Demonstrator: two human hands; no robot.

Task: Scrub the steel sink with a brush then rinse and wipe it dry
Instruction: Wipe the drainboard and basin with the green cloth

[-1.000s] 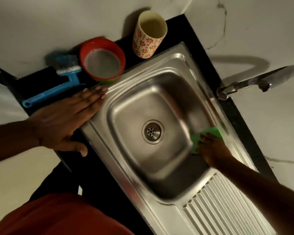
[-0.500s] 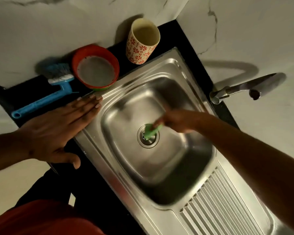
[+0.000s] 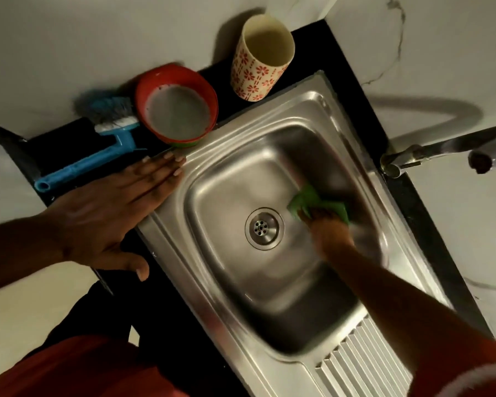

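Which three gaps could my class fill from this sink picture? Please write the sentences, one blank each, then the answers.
1. The right hand presses a cloth coloured ____ against the sink basin.
2. The left hand lies flat, while the brush with the ____ handle lies untouched beside it.
3. The red bowl stands between the brush and the flowered ____.

Answers: green; blue; cup

The scene is dimly and warmly lit. Soft glare is seen on the sink (image 3: pixel 307 116). The right hand (image 3: pixel 328 227) is blurred; edges are bent by the wide lens.
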